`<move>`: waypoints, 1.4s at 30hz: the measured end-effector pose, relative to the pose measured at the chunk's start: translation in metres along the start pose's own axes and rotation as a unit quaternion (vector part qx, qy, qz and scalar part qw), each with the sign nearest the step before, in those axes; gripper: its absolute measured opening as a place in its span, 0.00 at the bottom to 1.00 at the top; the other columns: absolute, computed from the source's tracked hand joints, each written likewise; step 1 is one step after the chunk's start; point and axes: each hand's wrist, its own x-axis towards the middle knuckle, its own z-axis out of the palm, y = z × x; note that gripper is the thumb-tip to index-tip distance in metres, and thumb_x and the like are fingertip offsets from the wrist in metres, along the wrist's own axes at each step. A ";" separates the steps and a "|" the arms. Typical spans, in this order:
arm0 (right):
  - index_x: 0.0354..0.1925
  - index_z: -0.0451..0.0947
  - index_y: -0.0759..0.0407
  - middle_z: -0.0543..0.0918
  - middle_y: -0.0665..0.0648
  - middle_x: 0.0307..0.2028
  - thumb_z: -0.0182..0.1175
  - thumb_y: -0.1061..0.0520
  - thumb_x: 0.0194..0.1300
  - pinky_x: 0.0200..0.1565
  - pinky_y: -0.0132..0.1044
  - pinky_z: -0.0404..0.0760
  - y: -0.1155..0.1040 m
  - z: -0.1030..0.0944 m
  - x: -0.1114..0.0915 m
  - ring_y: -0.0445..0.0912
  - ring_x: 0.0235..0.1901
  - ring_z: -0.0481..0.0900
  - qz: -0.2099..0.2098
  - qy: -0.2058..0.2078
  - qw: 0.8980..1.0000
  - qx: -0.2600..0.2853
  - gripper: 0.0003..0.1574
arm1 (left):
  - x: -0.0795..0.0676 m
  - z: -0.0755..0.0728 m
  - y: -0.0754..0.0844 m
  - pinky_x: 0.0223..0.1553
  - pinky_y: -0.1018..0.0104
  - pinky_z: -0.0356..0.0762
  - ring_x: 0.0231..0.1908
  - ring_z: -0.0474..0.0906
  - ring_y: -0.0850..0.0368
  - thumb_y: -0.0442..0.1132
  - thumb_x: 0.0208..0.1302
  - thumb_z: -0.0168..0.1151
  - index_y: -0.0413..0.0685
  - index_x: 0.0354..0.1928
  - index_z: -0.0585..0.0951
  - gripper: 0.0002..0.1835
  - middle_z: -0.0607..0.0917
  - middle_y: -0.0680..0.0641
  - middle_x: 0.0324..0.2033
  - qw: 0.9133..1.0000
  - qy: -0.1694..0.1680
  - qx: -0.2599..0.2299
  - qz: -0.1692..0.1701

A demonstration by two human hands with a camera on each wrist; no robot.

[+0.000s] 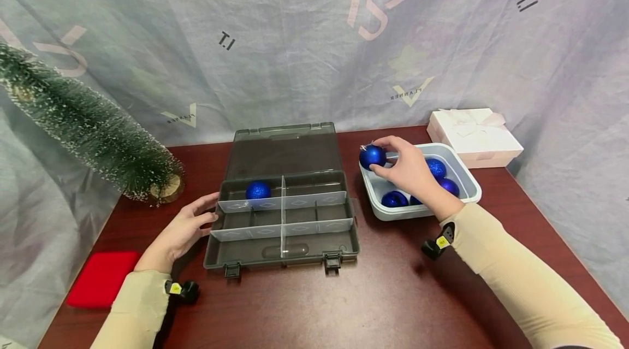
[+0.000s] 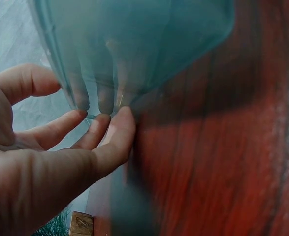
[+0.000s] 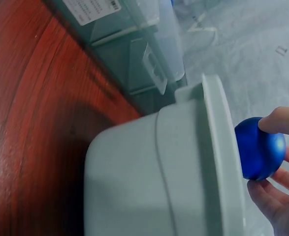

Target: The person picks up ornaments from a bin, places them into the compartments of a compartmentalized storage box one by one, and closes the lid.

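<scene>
Right hand (image 1: 409, 171) pinches a smooth blue ball (image 1: 372, 158) between thumb and fingers by the left rim of the white tub (image 1: 403, 214), more blue balls inside. Left hand (image 1: 183, 229), fingers loosely extended, touches the open divided box (image 1: 241, 251); one glittery ball (image 1: 257, 191) sits in its back-left compartment.

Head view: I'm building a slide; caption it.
Right hand holds a blue ball at a pale tub's rim; left hand touches a divided case.
</scene>
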 end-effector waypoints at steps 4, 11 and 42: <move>0.55 0.80 0.62 0.83 0.61 0.53 0.77 0.62 0.55 0.46 0.51 0.83 -0.007 0.001 0.002 0.56 0.51 0.81 -0.008 0.001 1.000 -0.001 0.29 | 0.001 0.000 0.000 0.62 0.37 0.60 0.64 0.61 0.40 0.31 0.75 0.48 0.35 0.79 0.50 0.35 0.51 0.30 0.74 1.000 0.000 0.003 -0.002; 0.56 0.81 0.61 0.83 0.59 0.54 0.77 0.62 0.56 0.48 0.50 0.83 -0.018 0.009 0.005 0.54 0.53 0.80 -0.013 -0.005 1.000 0.010 0.29 | 0.001 0.003 0.000 0.61 0.38 0.61 0.59 0.66 0.49 0.30 0.76 0.48 0.34 0.79 0.50 0.34 0.52 0.31 0.74 1.000 0.000 0.003 0.003; 0.58 0.81 0.61 0.81 0.60 0.53 0.75 0.63 0.59 0.52 0.45 0.81 -0.064 0.074 0.013 0.54 0.52 0.81 -0.020 -0.104 0.991 0.080 0.29 | 0.000 0.000 0.000 0.63 0.33 0.57 0.67 0.57 0.34 0.29 0.74 0.48 0.34 0.79 0.50 0.35 0.51 0.30 0.75 1.000 0.004 -0.002 0.002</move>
